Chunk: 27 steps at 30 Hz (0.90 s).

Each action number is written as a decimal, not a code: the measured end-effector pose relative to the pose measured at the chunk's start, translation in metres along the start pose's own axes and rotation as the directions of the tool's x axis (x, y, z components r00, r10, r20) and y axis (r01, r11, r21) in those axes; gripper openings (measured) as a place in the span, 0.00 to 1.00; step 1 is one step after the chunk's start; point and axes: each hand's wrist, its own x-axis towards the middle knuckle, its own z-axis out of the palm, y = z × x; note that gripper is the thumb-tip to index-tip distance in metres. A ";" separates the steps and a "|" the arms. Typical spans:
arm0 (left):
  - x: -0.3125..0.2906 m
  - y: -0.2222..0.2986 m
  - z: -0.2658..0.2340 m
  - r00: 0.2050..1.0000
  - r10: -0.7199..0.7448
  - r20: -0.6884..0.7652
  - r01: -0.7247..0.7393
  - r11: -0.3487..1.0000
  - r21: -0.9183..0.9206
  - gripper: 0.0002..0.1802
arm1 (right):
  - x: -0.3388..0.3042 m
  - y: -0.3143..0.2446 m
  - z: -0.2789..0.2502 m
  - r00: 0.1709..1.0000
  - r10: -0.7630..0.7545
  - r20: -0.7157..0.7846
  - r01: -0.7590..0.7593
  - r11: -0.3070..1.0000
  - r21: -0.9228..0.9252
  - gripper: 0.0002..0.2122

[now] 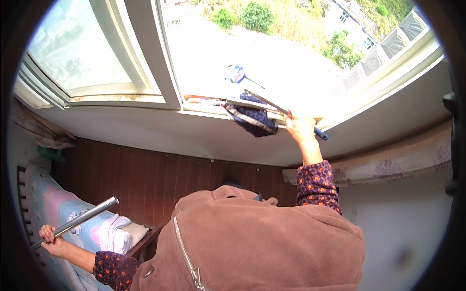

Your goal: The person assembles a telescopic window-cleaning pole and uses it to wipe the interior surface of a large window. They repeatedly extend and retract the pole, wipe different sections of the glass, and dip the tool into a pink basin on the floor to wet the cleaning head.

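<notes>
At the lower left, my left hand (53, 242) is closed round a shiny metal pole (90, 214), which slants up to the right above the bed. My right hand (302, 128) reaches out to the window sill (145, 103). Its fingers are wrapped round a thin grey rod (267, 101) with a dark blue end (321, 134) sticking out past the hand. Beside that hand, a dark blue cloth (252, 119) with a pale stripe hangs over the sill's inner edge. A red and white slender item (200, 101) lies on the sill to the left of the cloth.
A white-framed window pane (92, 48) stands on the left; to its right the opening looks outdoors. A blue and white object (236, 73) shows beyond the sill. Below are a brown plank floor (131, 167), a bed with pastel bedding (58, 194) and a curtain (378, 162) at right.
</notes>
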 end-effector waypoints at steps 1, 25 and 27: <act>-0.004 -0.003 0.004 1.000 0.007 0.018 -0.007 1.000 0.017 0.32 | -0.001 0.006 0.007 1.000 -0.014 0.000 0.014 0.998 0.067 0.09; 0.003 -0.087 0.077 0.995 -0.045 -0.094 0.034 0.993 -0.111 0.35 | 0.029 0.024 -0.013 0.902 -0.177 0.393 -0.059 0.852 0.521 0.14; 0.002 -0.087 0.076 0.996 -0.061 -0.072 0.048 0.985 -0.166 0.36 | 0.031 0.021 -0.018 0.938 -0.191 0.289 -0.003 0.831 0.557 0.12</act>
